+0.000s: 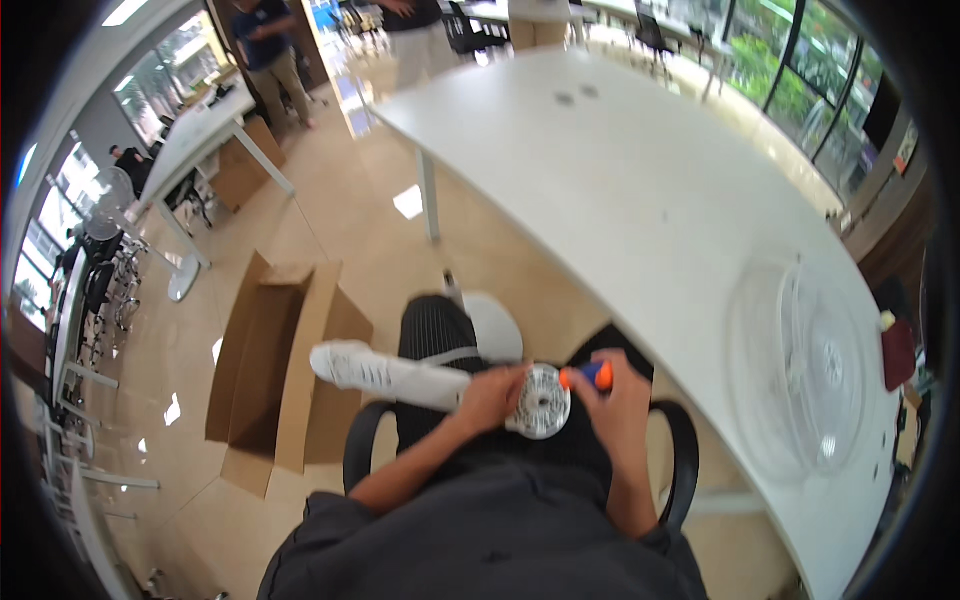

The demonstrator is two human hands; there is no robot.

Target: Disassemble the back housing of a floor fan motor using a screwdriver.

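Note:
A white fan body point(395, 380) lies across my lap, its long stem pointing left and its round, slotted motor end point(541, 403) facing up. My left hand point(492, 397) is closed around it where the stem meets the round end. In my right hand point(617, 398) is a screwdriver point(595, 375) with an orange and blue handle. The screwdriver is held close to the right rim of the motor end; its tip is too small to make out.
At my right stands a white table point(640, 200), with a clear round fan guard point(815, 370) on it. An open cardboard box point(265, 360) sits on the floor to my left. Ahead of my knees is a white rounded base point(495, 325). Chair armrests point(683, 465) flank me; people stand farther off.

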